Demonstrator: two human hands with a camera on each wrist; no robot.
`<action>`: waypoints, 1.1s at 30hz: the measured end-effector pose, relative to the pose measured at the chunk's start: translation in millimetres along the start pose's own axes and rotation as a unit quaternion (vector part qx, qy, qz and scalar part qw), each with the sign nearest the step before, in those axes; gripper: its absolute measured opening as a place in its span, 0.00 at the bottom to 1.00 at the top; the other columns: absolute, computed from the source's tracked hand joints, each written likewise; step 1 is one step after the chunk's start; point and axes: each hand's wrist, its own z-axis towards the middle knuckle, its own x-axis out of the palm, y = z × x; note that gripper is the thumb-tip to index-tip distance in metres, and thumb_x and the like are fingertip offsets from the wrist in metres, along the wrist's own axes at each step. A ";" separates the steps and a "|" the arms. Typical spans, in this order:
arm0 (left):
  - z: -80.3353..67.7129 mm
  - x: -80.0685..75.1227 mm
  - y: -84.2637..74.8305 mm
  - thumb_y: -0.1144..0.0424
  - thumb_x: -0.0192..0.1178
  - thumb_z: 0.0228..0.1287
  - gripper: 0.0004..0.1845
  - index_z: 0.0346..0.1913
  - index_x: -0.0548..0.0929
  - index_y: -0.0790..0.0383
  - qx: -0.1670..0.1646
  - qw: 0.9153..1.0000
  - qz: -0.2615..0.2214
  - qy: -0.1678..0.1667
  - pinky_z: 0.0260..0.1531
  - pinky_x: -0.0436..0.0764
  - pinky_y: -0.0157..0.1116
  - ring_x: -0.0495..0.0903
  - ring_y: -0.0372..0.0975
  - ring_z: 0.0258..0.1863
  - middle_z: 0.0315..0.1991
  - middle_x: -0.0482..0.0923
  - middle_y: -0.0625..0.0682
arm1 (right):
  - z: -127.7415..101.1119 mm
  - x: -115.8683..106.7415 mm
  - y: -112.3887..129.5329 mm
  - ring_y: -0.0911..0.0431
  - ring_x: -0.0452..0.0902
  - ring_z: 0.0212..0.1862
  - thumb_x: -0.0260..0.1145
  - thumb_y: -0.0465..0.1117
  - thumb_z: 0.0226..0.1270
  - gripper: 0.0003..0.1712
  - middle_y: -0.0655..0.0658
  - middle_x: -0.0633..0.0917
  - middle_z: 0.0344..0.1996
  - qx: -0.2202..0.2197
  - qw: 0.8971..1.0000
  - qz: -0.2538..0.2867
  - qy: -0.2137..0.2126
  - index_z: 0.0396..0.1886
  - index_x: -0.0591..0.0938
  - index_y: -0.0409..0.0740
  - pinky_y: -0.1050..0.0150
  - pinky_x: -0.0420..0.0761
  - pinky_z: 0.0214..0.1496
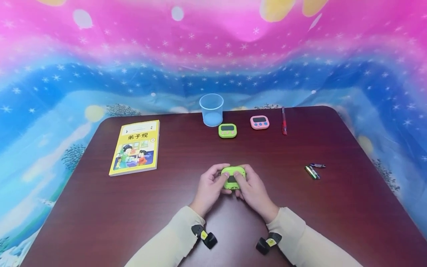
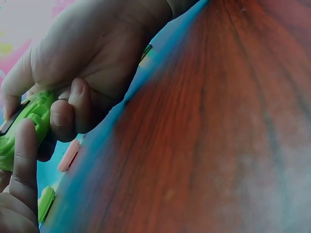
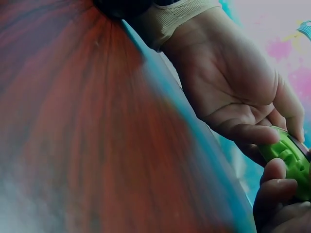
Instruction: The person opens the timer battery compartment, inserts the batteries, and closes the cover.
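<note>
Between both hands, above the near middle of the table, is a green digital timer with a dark screen. My left hand grips its left side, thumb on the front and fingers curled behind. The right side is held the same way by my right hand, its thumb near the screen. In the left wrist view the green timer shows its edge, with fingers curled about it. The right wrist view shows the timer between the fingertips of both hands; part of it is hidden.
A second green timer lies before a clear blue cup. Right of them are a pink timer and a red pen. Several batteries lie at the right, and a yellow book at the left of the table.
</note>
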 end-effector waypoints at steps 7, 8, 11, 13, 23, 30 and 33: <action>-7.8 -4.2 -0.8 0.67 0.59 0.73 0.15 0.58 0.80 0.69 -0.008 0.999 0.014 -0.035 0.22 0.87 0.40 0.83 0.39 0.26 0.47 0.84 0.63 | -1.9 12.8 1.6 0.50 0.73 0.14 0.57 0.42 0.78 0.07 0.44 0.76 0.12 -0.002 1.000 -0.012 -0.017 0.45 0.75 0.42 0.64 0.73 0.15; -9.2 -4.7 -0.8 0.66 0.59 0.73 0.14 0.57 0.81 0.68 -0.008 0.999 0.016 -0.040 0.22 0.87 0.41 0.83 0.39 0.25 0.47 0.85 0.62 | -2.7 13.5 2.0 0.50 0.73 0.13 0.57 0.42 0.79 0.08 0.43 0.76 0.12 0.001 1.000 -0.009 -0.015 0.44 0.75 0.42 0.64 0.73 0.15; -13.1 -6.6 -0.2 0.65 0.60 0.73 0.14 0.56 0.81 0.67 -0.008 0.999 0.014 -0.048 0.22 0.87 0.42 0.84 0.40 0.26 0.47 0.85 0.62 | -4.3 13.0 1.8 0.51 0.73 0.13 0.59 0.43 0.78 0.09 0.42 0.77 0.13 0.008 1.000 0.006 -0.005 0.45 0.77 0.41 0.63 0.74 0.13; -14.0 -7.5 0.6 0.65 0.59 0.73 0.14 0.57 0.81 0.67 -0.008 0.999 0.009 -0.051 0.23 0.87 0.42 0.85 0.41 0.27 0.48 0.85 0.62 | -4.2 9.9 1.3 0.53 0.74 0.15 0.61 0.43 0.77 0.11 0.41 0.81 0.18 0.001 1.000 0.011 0.000 0.49 0.78 0.41 0.63 0.74 0.14; -14.2 -9.6 3.6 0.63 0.59 0.74 0.16 0.57 0.80 0.69 -0.018 0.999 -0.022 -0.022 0.24 0.88 0.44 0.87 0.42 0.30 0.47 0.85 0.63 | -0.4 -14.3 -2.9 0.54 0.80 0.36 0.73 0.33 0.63 0.16 0.49 0.86 0.44 -0.133 0.990 -0.047 -0.021 0.51 0.86 0.44 0.64 0.83 0.35; -5.6 -18.4 -0.3 0.75 0.67 0.62 0.32 0.68 0.71 0.62 -0.035 0.994 -0.003 0.099 0.35 0.88 0.36 0.84 0.44 0.50 0.60 0.78 0.61 | 12.3 -31.9 -0.2 0.60 0.83 0.37 0.74 0.33 0.60 0.12 0.53 0.87 0.38 -0.176 0.978 -0.108 -0.035 0.45 0.89 0.42 0.66 0.86 0.38; -1.7 -18.3 -1.0 0.80 0.67 0.58 0.42 0.74 0.64 0.57 -0.031 0.988 0.021 0.147 0.35 0.86 0.33 0.80 0.45 0.57 0.65 0.73 0.60 | 14.8 -37.8 2.6 0.59 0.84 0.36 0.74 0.33 0.61 0.10 0.51 0.87 0.37 -0.167 0.980 -0.096 -0.040 0.43 0.89 0.42 0.66 0.87 0.38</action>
